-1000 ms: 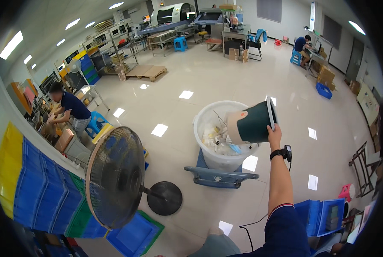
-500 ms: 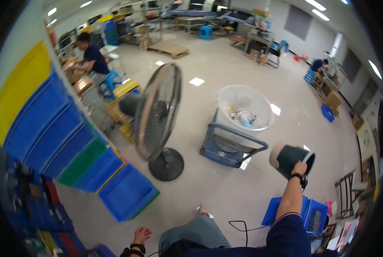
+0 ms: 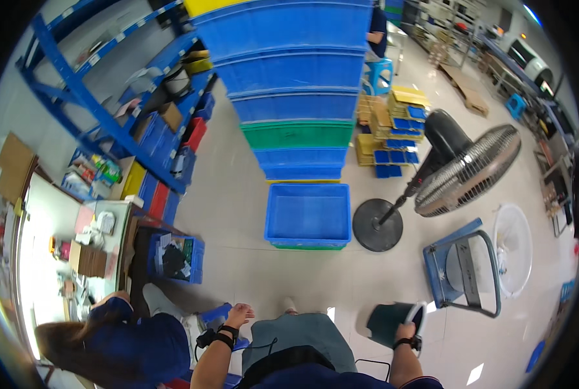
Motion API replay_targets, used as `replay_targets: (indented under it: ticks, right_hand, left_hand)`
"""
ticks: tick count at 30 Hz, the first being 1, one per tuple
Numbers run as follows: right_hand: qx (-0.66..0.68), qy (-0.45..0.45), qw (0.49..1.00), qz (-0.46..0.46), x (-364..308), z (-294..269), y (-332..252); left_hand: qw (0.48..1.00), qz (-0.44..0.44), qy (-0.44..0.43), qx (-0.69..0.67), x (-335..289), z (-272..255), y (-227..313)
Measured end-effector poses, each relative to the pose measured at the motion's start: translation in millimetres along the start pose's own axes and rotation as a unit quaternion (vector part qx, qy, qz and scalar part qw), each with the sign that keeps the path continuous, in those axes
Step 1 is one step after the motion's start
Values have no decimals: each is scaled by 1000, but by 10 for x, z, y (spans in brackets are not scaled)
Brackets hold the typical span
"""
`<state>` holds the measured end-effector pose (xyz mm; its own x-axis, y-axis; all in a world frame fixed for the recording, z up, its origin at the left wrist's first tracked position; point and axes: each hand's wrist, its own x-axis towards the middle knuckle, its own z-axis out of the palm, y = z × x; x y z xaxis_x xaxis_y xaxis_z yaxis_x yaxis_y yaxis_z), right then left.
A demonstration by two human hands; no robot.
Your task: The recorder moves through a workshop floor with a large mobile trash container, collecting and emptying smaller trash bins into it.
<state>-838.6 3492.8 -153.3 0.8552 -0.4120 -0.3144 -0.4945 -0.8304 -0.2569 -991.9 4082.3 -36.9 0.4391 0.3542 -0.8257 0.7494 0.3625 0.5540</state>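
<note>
At the lower right, my right hand [image 3: 405, 332] grips the rim of a dark green bin [image 3: 385, 323]. The bin hangs tilted beside my right leg, its pale-edged mouth turned to the right. A dark band or watch circles my right wrist. My left hand [image 3: 240, 316] is in front of my left hip, fingers loosely apart and holding nothing. Black bands and a small dark device are strapped to that wrist. Ahead of me on the floor lies a blue plastic crate [image 3: 307, 214], apart from both hands.
Behind the crate rises a stack of blue and green crates [image 3: 296, 104]. A black standing fan [image 3: 467, 172], a blue trolley [image 3: 461, 272] and a big white tub [image 3: 515, 249] are to the right. A co-worker [image 3: 127, 343] sits close on my left, by a workbench and blue shelving [image 3: 75, 84].
My view has swung left, bringing the crate stack to the middle and the co-worker and shelving into sight. The bin, still in my right hand, is lower and nearer my body.
</note>
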Motion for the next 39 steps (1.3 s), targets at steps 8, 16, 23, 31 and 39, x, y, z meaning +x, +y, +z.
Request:
replay_targets:
  ticks: [8,16,23,31,39]
  right_hand:
    - [99,-36,858,-503,-1299,22,-3183]
    - [-27,-47,672,-739,-2349,485,-5508]
    - [-69,11,536,-841,-2566,1270,-7114]
    - [-222,-30,475,-851,-2574,2758,-8986]
    - [-357,-134,443,-811,-2724,4681,-10393]
  left_hand:
    - [995,-9,41,-85,-153,-511,-306]
    - [968,-15,123,-217,261,-1553,-220]
    - [960,-6,121,-253,727,-2237,92]
    - [916,-33,139,-374,1386,-2729,-36]
    - [832,-144,154,-514,1647,-2871,282]
